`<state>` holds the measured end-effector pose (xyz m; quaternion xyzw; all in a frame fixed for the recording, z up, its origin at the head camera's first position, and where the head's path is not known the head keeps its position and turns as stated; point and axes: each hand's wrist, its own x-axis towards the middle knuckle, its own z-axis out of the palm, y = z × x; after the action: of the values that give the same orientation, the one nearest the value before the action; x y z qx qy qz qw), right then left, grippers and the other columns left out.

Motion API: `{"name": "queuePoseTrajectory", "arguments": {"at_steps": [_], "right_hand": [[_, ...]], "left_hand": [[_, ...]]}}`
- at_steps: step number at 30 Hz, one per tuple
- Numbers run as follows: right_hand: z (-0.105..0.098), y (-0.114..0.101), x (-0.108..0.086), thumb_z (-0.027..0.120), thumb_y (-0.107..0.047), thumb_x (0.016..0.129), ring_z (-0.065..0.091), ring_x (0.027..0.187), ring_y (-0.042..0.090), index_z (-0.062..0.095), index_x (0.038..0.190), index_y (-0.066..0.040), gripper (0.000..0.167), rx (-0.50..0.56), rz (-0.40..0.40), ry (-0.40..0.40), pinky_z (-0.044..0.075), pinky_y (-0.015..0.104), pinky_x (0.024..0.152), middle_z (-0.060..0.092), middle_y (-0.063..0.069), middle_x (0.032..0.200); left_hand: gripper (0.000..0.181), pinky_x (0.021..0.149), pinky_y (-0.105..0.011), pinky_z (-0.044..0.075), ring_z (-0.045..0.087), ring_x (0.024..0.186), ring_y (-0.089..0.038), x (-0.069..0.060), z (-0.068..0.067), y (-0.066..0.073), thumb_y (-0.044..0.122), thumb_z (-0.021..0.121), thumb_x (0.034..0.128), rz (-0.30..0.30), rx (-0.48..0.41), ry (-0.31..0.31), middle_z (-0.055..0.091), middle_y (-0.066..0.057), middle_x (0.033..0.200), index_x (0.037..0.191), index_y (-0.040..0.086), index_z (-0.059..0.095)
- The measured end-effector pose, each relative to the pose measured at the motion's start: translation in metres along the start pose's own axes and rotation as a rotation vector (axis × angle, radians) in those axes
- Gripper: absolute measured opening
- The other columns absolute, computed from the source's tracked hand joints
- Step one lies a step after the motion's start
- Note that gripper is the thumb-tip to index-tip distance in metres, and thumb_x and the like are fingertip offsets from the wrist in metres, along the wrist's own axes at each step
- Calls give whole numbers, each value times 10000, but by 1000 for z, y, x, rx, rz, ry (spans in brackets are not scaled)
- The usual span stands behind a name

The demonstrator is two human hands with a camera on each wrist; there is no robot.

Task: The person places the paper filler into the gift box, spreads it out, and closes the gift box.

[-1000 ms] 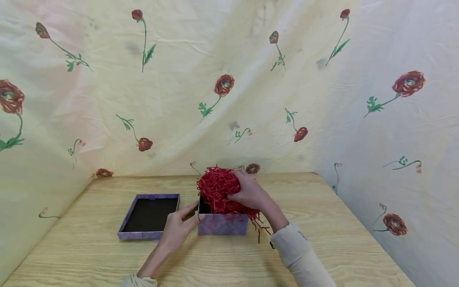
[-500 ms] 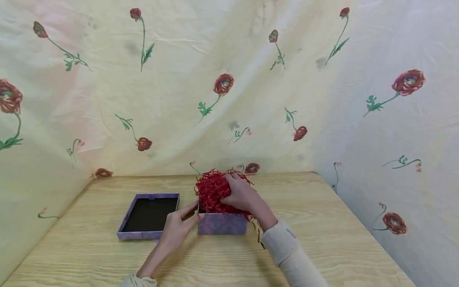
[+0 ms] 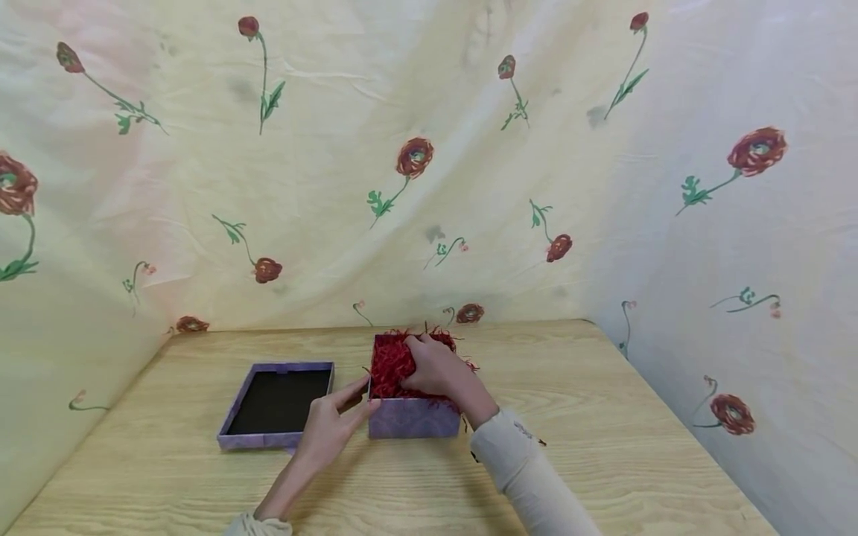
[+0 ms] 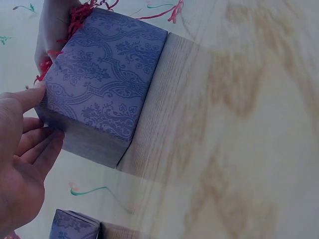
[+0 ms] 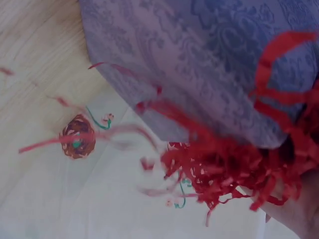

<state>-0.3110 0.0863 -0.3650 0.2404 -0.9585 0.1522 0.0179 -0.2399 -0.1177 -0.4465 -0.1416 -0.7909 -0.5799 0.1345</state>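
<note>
The purple patterned box (image 3: 414, 418) (image 4: 104, 74) (image 5: 189, 55) stands upright on the table, its top uncovered. Red paper shreds (image 3: 390, 366) (image 5: 224, 167) fill it, some strands hanging over the rim. My left hand (image 3: 327, 433) (image 4: 22, 169) touches the box's left side with fairly straight fingers, the thumb at the front corner. From above, my right hand (image 3: 439, 368) (image 4: 52, 30) (image 5: 291, 209) grips shreds inside the box with bent fingers; its fingertips are hidden among them in the head view.
A shallow purple lid (image 3: 268, 441) (image 4: 75, 226) with a black inside lies left of the box, inner face up, close to my left hand. Flower-printed cloth (image 3: 335, 186) hangs behind and beside the wooden table (image 3: 637, 461). A small dark red scrap (image 3: 541, 442) is near my right sleeve.
My right hand has moved left and down with the shreds, which now sit lower, mostly inside the box. The left hand stays against the box.
</note>
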Motion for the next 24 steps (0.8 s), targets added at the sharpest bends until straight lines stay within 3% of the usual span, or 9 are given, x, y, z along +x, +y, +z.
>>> {"name": "queuePoseTrajectory", "arguments": {"at_steps": [6,14,24], "right_hand": [[10,-3,5,854,-236,847,630,1161,370,543,1445,0,714,5,29,-69,543,492,964,599,231,1324],[21,2,17,809,-268,916,557,1298,343,487,1503,2,722,61,89,-210,485,480,1053,572,200,1410],[27,9,23,792,-264,933,488,1379,378,464,1525,0,727,50,71,-242,435,499,1109,525,214,1484]], "left_hand": [[520,939,-382,573,661,1187,-363,-1,-1,1,254,781,951,8,-3,-7,638,-140,1381,1417,67,646],[533,946,-387,572,655,1203,-338,-2,-1,0,284,779,952,-17,-9,-13,644,-130,1378,1424,78,642],[526,952,-379,570,655,1206,-333,-1,-1,-1,290,772,959,-5,-9,-10,644,-132,1379,1428,91,642]]}}
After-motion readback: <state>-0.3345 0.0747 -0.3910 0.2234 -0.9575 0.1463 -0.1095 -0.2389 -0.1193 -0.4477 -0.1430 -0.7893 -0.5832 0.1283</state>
